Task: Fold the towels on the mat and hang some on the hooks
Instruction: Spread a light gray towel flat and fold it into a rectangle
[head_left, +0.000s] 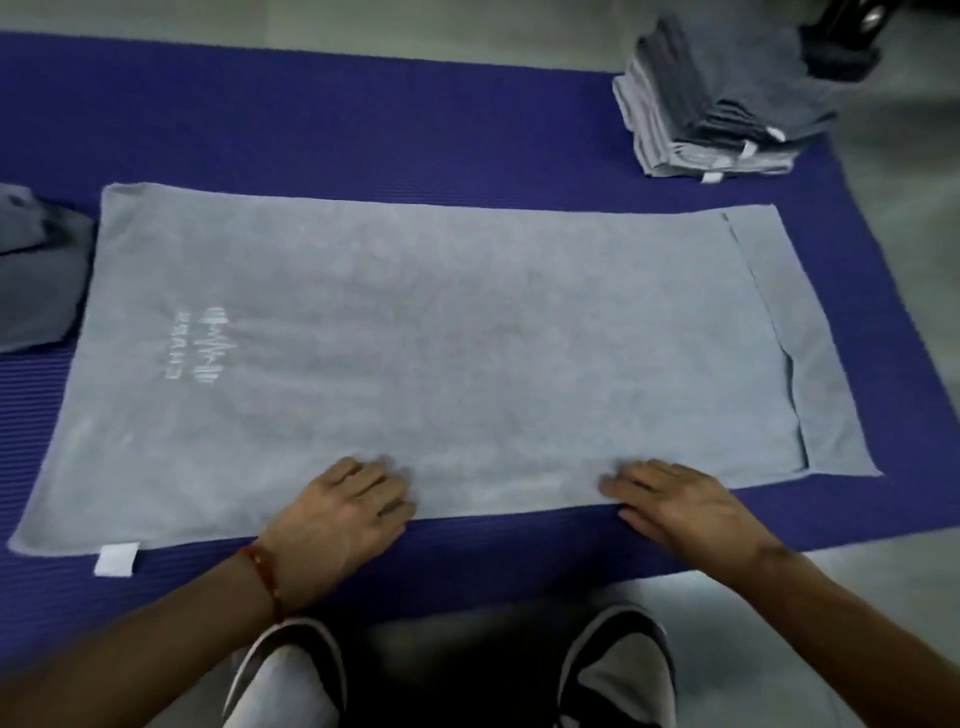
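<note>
Towel (415, 332), grey terry rectangle, flat on ribbed purple mat (363, 119); left hand (337, 514) and right hand (685, 509) seemingly pressing its near edge, fingers flat.

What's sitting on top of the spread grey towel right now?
Both hands rest flat on the spread grey towel near its front edge: left hand, right hand. The towel beneath them is hidden.

Towel (415, 338) (flat) on mat (363, 114)
</note>
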